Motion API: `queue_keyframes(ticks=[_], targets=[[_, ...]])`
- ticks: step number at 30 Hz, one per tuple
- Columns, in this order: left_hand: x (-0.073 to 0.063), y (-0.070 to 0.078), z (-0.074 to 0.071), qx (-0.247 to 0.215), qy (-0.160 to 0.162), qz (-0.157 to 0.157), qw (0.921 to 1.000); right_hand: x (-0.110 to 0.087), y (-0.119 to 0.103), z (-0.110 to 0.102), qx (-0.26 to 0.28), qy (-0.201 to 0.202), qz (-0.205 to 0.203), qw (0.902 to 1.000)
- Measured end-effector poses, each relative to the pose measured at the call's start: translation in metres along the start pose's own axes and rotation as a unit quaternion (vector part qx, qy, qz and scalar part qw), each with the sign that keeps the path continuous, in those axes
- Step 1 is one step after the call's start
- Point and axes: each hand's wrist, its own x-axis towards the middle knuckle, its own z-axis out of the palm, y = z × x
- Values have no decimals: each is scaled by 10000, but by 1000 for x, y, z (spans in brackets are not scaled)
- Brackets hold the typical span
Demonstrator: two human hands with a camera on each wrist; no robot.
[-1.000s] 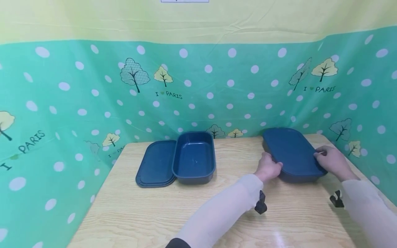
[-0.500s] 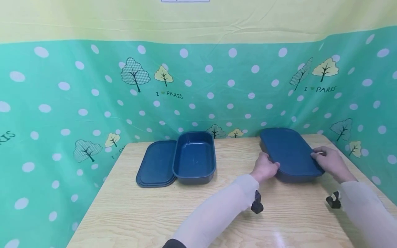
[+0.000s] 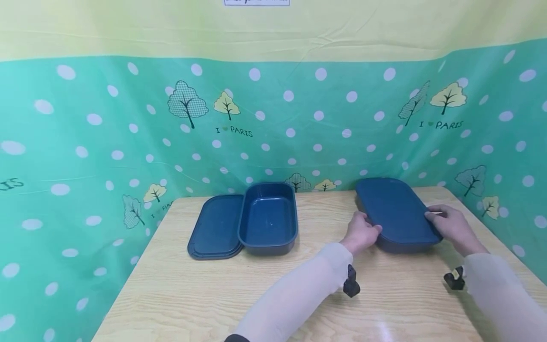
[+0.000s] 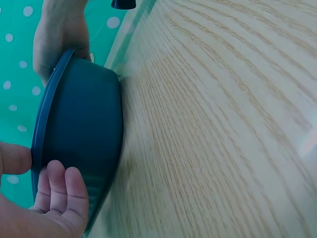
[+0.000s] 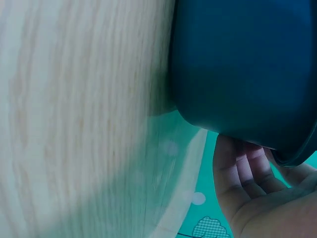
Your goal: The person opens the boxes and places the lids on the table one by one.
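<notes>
A dark blue rectangular food container (image 3: 403, 246), topped by a flat matching lid (image 3: 395, 209), sits at the right of the table. My left hand (image 3: 361, 232) grips its near left rim; in the left wrist view the thumb (image 4: 15, 158) presses the lid's edge while the fingers (image 4: 58, 186) curl under the rim against the side wall. On the opposite side, my right hand (image 3: 454, 228) holds the right rim, thumb on the lid edge. Its fingers (image 5: 242, 168) reach beneath the rim in the right wrist view. The container's contents are hidden under the lid.
An uncovered blue container (image 3: 269, 249) stands left of centre. Another blue lid (image 3: 215, 225) lies flat beside it, overlapped by the container's left side. The wooden table (image 3: 205, 294) ends at a green dotted cloth backdrop (image 3: 316, 128) behind and on both sides.
Both hands have shifted slightly left together with the lidded container, keeping their grip. The uncovered container and loose lid have stayed in place.
</notes>
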Motion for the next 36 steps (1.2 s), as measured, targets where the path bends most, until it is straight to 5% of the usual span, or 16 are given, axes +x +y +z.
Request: queue_keyframes(ticks=[36], targets=[[1, -8, -14, -95, 238, 47, 9997, 0, -9, 16, 214, 72, -76, 9997]])
